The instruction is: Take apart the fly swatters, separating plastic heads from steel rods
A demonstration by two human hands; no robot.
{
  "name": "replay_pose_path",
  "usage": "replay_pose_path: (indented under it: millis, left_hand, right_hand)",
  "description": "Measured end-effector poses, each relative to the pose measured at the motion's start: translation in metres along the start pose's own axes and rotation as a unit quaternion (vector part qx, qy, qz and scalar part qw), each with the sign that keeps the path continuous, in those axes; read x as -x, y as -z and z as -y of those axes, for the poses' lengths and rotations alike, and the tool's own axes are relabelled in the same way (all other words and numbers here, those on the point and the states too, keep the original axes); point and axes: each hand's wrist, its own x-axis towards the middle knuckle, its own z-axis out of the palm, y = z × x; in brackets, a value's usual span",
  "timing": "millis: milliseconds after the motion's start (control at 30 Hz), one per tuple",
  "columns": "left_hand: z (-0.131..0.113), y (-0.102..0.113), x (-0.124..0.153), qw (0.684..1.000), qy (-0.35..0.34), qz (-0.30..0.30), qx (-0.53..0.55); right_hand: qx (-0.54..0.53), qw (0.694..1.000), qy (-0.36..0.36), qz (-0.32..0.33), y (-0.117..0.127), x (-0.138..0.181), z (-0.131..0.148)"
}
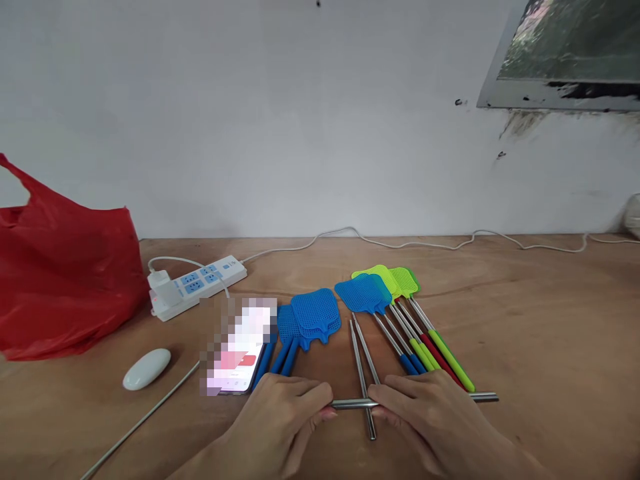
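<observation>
at the left of a brown wooden table [545, 333], a red plastic bag [70, 273] is seen, followed by a smooth white oval object [147, 369], a white power strip with blue sockets [227, 269] and a lit, partly blurred smartphone [253, 337]. beside it, blue mesh swatter heads with blue handles [316, 312] are overlapped. a straight, shiny metal rod [351, 403] is held crosswise, pinched by the thumb and fingers of the left hand [285, 410]. under it, 2 thin silver rods [357, 353] are laid close together. the crosswise rod is also grasped by the right hand [425, 410], its fingers curled around it. behind that hand, blue and lime-green mesh fly swatters with metal shafts [363, 293] are fanned out.
</observation>
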Motion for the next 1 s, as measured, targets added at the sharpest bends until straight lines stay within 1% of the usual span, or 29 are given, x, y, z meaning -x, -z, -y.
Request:
replay_pose_path:
  millis: [167,300,367,467,600,700,767,833,867,933,967,1000]
  left_hand:
    - [-0.004,-0.001,-0.002,0.999,-0.018,-0.035,0.011]
    - [0.006,0.001,0.004,0.998,0.008,-0.068,0.015]
    - [0.013,0.002,0.008,0.998,0.011,-0.058,0.010]
    - [0.019,0.006,0.013,0.999,0.022,-0.029,0.003]
    - [0.016,0.011,0.016,1.000,0.021,0.001,0.003]
    - [0.015,0.015,0.020,0.999,0.031,0.008,-0.003]
    - [0.017,0.019,0.025,0.999,0.046,0.005,-0.010]
    - [0.020,0.023,0.029,0.998,0.067,0.004,-0.013]
    - [0.020,0.024,0.030,0.997,0.076,0.002,-0.014]
    - [0.017,0.023,0.030,0.997,0.081,-0.008,-0.017]
    - [0.014,0.020,0.029,0.997,0.077,-0.015,-0.019]
    - [0.010,0.017,0.026,0.997,0.076,-0.019,-0.021]
  right_hand:
    - [-0.029,0.999,-0.023,0.023,0.007,0.004,-0.003]
    - [-0.050,0.993,-0.088,0.062,0.012,0.013,-0.008]
    - [-0.052,0.990,-0.109,0.076,0.013,0.016,-0.009]
    - [-0.053,0.989,-0.112,0.085,0.012,0.015,-0.008]
    - [-0.083,0.987,-0.113,0.081,0.011,0.008,-0.005]
    - [-0.099,0.983,-0.125,0.087,0.014,0.008,-0.005]
    - [-0.079,0.982,-0.144,0.087,0.017,0.013,-0.009]
    - [-0.038,0.983,-0.165,0.069,0.018,0.022,-0.016]
    - [-0.012,0.984,-0.173,0.049,0.018,0.026,-0.020]
    - [0.032,0.988,-0.149,0.016,0.013,0.031,-0.022]
    - [0.048,0.991,-0.123,0.008,0.010,0.031,-0.021]
    - [0.056,0.993,-0.101,0.014,0.006,0.028,-0.017]
